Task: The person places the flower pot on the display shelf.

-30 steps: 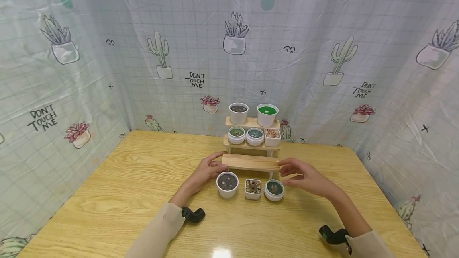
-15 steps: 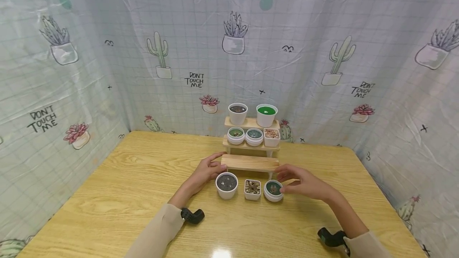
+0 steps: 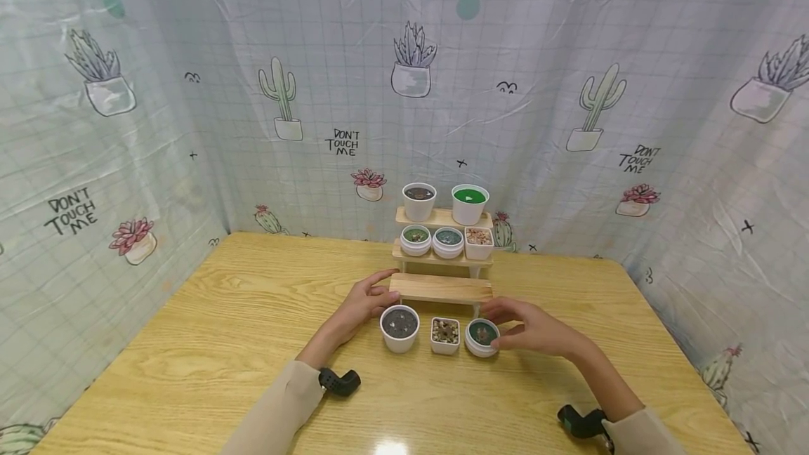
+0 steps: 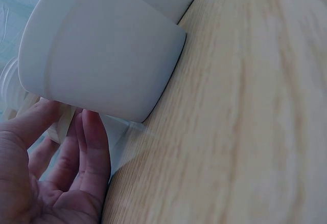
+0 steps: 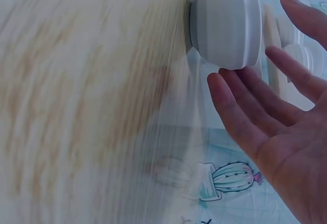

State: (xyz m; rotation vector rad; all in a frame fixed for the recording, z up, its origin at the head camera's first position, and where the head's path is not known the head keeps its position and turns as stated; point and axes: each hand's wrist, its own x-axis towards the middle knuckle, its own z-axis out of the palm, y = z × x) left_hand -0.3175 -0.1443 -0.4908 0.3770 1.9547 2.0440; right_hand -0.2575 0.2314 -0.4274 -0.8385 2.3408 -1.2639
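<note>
Standing beside the half-spread, empty right grip (image 3: 529, 327) is a low round pot (image 3: 482, 333); left grip (image 3: 362, 302) pinches shelf (image 3: 441, 288).

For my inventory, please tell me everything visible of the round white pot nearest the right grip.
The round white pot has ridged bands near its rim; it looks like smooth plastic or ceramic. Its dark green filling has a brownish middle. It stands upright on the wooden table, right of the square pot and before the lowest shelf's right end. The right grip lies close to its right side; contact is unclear.
</note>
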